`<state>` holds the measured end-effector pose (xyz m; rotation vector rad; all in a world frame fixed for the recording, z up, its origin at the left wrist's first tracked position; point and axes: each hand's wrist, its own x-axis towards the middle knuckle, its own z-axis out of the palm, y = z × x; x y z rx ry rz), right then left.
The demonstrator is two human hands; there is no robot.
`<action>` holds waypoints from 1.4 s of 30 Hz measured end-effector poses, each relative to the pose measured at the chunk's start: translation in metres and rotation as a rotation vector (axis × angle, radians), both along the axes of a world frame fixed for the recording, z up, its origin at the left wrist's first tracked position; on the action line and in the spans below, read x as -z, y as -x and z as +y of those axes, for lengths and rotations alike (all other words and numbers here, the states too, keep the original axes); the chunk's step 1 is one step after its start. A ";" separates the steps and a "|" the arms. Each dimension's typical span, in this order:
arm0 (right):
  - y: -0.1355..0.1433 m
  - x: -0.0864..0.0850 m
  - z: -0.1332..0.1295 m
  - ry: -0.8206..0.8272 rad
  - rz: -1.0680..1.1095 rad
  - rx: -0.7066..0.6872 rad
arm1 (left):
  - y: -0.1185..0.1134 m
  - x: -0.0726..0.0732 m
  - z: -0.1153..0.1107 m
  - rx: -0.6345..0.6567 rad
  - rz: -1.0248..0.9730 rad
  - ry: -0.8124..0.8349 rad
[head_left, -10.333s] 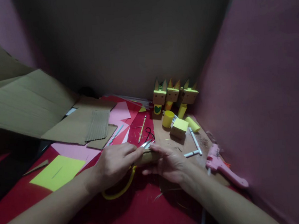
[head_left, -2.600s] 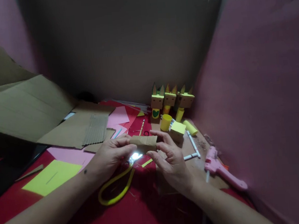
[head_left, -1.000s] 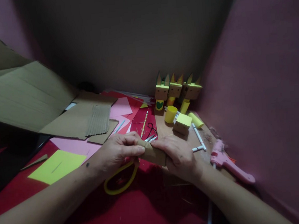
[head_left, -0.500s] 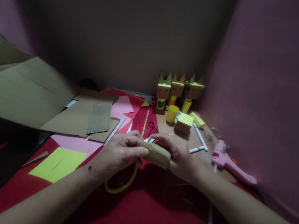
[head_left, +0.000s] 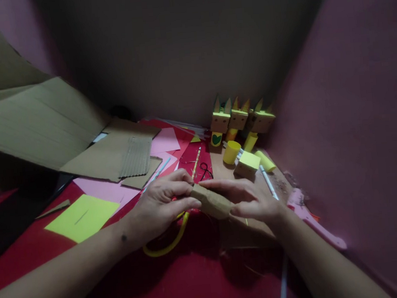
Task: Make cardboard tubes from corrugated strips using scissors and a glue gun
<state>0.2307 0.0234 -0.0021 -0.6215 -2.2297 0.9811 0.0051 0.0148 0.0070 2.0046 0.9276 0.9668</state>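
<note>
Right hand [head_left: 256,198] shifted; with left hand [head_left: 161,199], I pinch brown boxy cardboard piece [head_left: 212,202] by ends. Likely light, crushable; hold there.

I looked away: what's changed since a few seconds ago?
The cardboard piece, roughly level before, now slants, its right end turned toward the wearer. The right hand has shifted its grip: fingers along the far edge, thumb at the right end. The left hand still grips the left end. The three box-headed figures and pink glue gun stayed put.
</note>
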 end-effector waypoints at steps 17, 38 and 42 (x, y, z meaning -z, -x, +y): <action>0.039 -0.006 -0.034 -0.229 -0.071 0.382 | -0.002 0.007 -0.008 0.095 0.147 -0.372; 0.046 -0.003 -0.041 -0.171 -0.011 0.491 | -0.004 0.009 -0.009 0.068 0.119 -0.366; 0.046 0.005 -0.038 -0.321 0.026 0.480 | -0.005 0.008 -0.008 0.058 0.134 -0.370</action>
